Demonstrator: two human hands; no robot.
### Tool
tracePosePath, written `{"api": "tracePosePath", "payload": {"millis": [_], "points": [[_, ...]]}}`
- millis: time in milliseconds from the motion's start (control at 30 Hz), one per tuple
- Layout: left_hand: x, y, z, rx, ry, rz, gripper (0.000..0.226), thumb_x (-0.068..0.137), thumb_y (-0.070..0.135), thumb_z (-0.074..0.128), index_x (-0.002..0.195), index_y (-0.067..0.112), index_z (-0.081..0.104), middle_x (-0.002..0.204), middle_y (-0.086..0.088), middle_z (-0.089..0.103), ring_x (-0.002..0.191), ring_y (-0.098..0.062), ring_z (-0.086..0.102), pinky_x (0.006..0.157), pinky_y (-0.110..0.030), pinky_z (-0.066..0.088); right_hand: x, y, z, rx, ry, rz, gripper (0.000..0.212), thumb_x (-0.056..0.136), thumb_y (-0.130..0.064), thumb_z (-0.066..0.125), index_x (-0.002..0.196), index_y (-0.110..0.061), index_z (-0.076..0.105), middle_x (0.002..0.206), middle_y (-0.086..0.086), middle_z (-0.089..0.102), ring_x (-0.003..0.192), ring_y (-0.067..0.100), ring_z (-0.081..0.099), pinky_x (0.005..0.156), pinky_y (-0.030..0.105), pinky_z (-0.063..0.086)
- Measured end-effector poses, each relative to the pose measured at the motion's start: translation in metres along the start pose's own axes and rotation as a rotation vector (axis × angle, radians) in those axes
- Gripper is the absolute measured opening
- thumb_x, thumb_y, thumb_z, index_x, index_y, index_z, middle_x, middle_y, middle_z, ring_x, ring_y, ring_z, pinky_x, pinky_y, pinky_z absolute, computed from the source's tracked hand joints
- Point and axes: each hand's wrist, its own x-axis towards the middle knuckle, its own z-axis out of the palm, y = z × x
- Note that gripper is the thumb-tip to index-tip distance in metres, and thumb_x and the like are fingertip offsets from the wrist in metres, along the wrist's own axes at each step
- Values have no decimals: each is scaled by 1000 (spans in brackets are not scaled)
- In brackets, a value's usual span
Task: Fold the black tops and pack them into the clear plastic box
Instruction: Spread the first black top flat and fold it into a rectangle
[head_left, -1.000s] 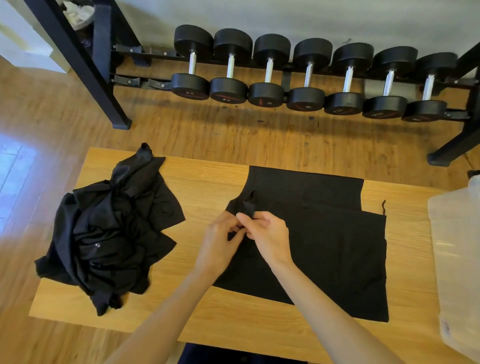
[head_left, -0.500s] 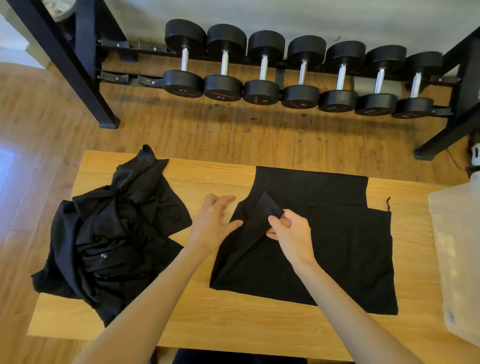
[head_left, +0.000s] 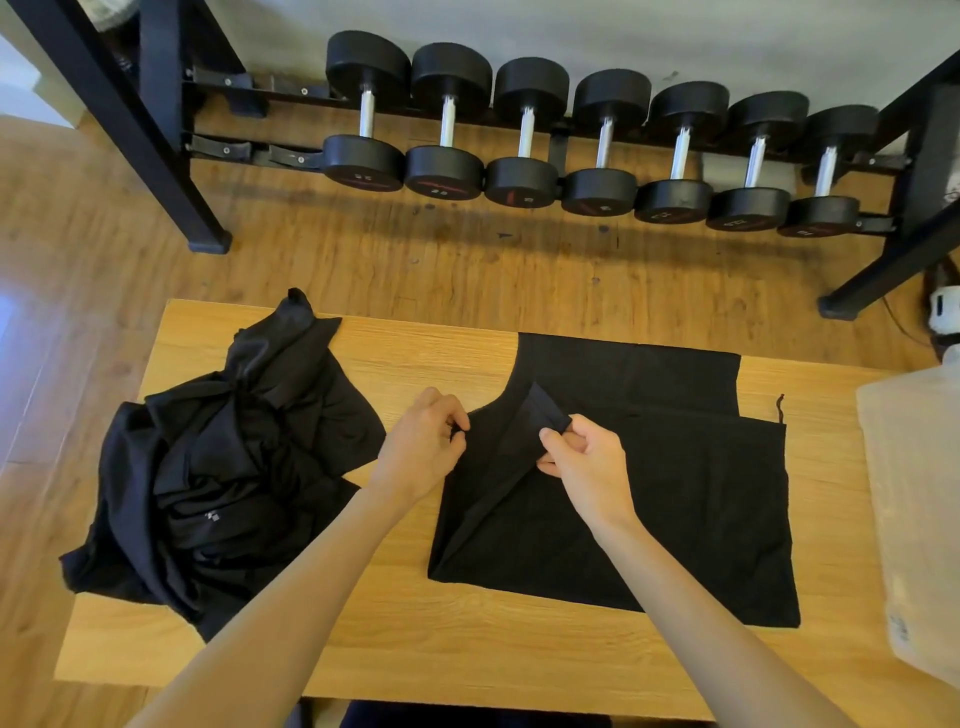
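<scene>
Both hands have a grip on the black top spread on the tabletop. Her or his left hand is curled, fingertips pinching the garment's left edge near the armhole curve. Right hand is curled too, thumb and fingers pinching a small flap of the fabric and lifting it just off the cloth beneath, so a diagonal crease runs from that flap down toward the top's lower left corner. Elsewhere the top lies flat, with one layer stepped over another along its far side and a loose thread sticking up at its right edge.

To the left, a heap of black tops sits crumpled on the tabletop, part of it hanging over the left edge. At the right edge of the tabletop stands the clear plastic box, only partly in view. Beyond, on the wooden floor, a black rack carries a row of dumbbells.
</scene>
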Motion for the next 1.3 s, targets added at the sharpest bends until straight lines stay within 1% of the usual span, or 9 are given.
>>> {"api": "tracePosePath", "payload": {"millis": [267, 333, 467, 600, 833, 933, 1033, 1133, 1300], "points": [[-6, -13, -15, -88, 138, -117, 16, 94, 11, 58, 106, 20, 66, 98, 7, 59, 86, -3, 58, 75, -13, 47, 1, -13, 31, 153, -153, -57, 12, 100, -11, 51, 92, -13, 61, 94, 6, 70, 81, 9, 72, 70, 21, 58], [-15, -14, -15, -117, 150, -139, 16, 96, 13, 56, 107, 19, 66, 99, 7, 62, 87, -3, 59, 76, -15, 48, 5, -10, 39, 140, -199, -56, 16, 101, -13, 50, 107, -5, 63, 104, 8, 70, 86, 10, 72, 75, 22, 57], [-45, -16, -7, -187, 123, -217, 17, 100, 17, 53, 112, 18, 64, 96, 8, 65, 88, -3, 61, 76, -15, 47, 8, -2, 39, 91, -301, -73, 35, 99, -16, 54, 134, -19, 55, 122, -7, 65, 99, 2, 68, 89, 20, 53], [-75, -15, 0, -199, 123, -314, 15, 97, 26, 58, 109, 19, 64, 93, 10, 64, 88, -3, 60, 73, -11, 44, -3, 16, -1, 99, -159, -81, 30, 98, -17, 57, 127, -21, 61, 115, -10, 68, 98, 1, 68, 88, 24, 55], [-109, -3, 14, -139, 88, -431, 24, 79, 37, 80, 91, 24, 63, 86, 9, 63, 80, -6, 62, 67, -14, 46, -40, 90, -123, -230, 374, -135, 18, 91, -16, 66, 108, -16, 68, 105, -3, 66, 96, 8, 61, 83, 22, 48], [-113, 2, 21, -54, 81, -411, 17, 80, 28, 80, 79, 24, 64, 83, 8, 63, 78, -7, 62, 61, -12, 42, -54, 126, -161, -366, 492, -51, 27, 87, -20, 71, 111, -9, 65, 109, 7, 63, 104, 21, 55, 90, 37, 47], [-117, 8, 24, -23, 105, -436, 12, 88, 29, 71, 82, 23, 63, 86, 11, 63, 81, -4, 60, 60, -13, 40, -61, 154, -179, -473, 499, 191, 57, 81, -38, 75, 122, -3, 58, 120, 19, 60, 114, 36, 53, 95, 52, 46], [-119, 18, 26, -101, 130, -493, 13, 94, 29, 63, 94, 16, 60, 87, 11, 60, 86, -9, 58, 61, -13, 36, -65, 162, -180, -429, 450, 297, 67, 80, -40, 76, 130, -2, 51, 126, 22, 58, 118, 40, 54, 97, 52, 43], [-126, 20, 27, -377, 125, -658, 36, 84, 22, 77, 112, 14, 56, 97, -1, 69, 97, -18, 63, 88, -32, 47, -63, 158, -183, -337, 296, 252, 27, 88, -27, 70, 101, -4, 65, 96, 10, 68, 99, 35, 62, 85, 44, 49]]}}
